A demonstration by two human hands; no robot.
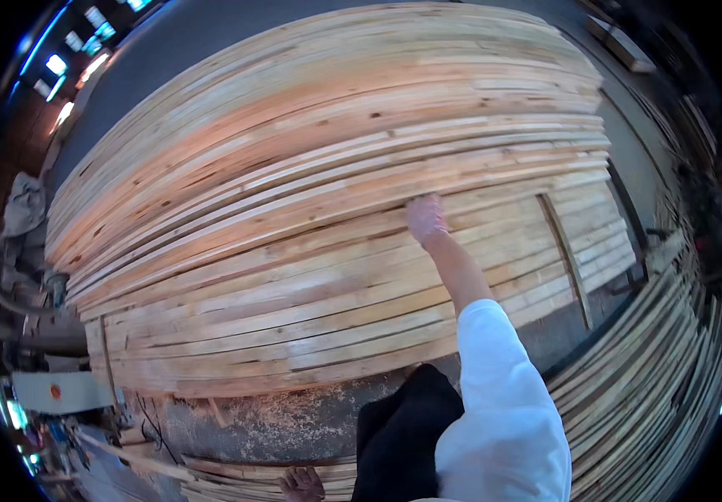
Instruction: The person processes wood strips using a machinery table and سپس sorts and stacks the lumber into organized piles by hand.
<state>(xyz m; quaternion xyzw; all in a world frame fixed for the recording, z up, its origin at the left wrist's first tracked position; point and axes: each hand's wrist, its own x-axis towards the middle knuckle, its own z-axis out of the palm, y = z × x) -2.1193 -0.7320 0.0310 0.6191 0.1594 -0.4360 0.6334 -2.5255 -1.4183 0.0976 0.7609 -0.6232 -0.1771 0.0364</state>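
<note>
My worry here is my right hand: it's right at the edge of the raised layer of boards, so if one of those slid toward me, fingers could get pinched, I reckon. Rough edges might mean splinters too. And the loose-looking wooden strip lying across the lower boards could get knocked by a sweeping arm.

Position-wise, the raised boards run beyond and to both sides of that hand, fingers seemingly curled; can't tell if they've actually gripped anything. My left hand hangs low, well apart from them, fingers partly bent, hold unclear.
</note>
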